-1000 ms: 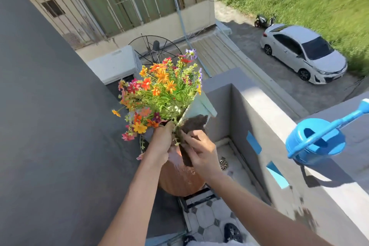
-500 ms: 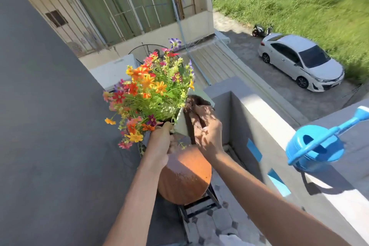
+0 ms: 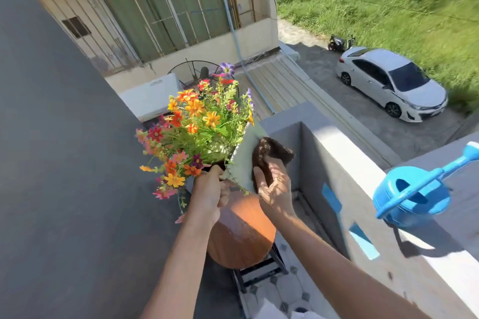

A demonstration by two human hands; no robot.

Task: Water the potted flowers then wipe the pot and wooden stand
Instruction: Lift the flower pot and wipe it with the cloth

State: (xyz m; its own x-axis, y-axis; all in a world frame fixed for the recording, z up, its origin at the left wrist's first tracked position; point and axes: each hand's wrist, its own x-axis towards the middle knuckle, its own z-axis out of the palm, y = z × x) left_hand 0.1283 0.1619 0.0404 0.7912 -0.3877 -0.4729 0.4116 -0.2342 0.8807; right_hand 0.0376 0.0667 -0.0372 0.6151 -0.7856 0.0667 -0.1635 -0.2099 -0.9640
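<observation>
Sunlit balcony ledge carries the parked watering can [image 3: 412,195], so watering seems finished: left hand [image 3: 208,195] grips the pot [image 3: 242,147] rim, right hand [image 3: 274,190] presses a cloth [image 3: 270,151] against it, wooden stand [image 3: 242,235] apparently left.

We see the pale square pot [image 3: 243,160] of orange and red flowers [image 3: 197,124] tilted on the round wooden stand [image 3: 241,235] — a dark cloth [image 3: 269,153] pressed to its side.

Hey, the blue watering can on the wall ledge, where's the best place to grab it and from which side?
Probably the long handle bar running across the open top of the watering can. It stands upright on the ledge with the bar uppermost and clear, so come down from above and wrap the fingers around its middle. The right hand, now pressing a brown cloth, is nearer.
</observation>
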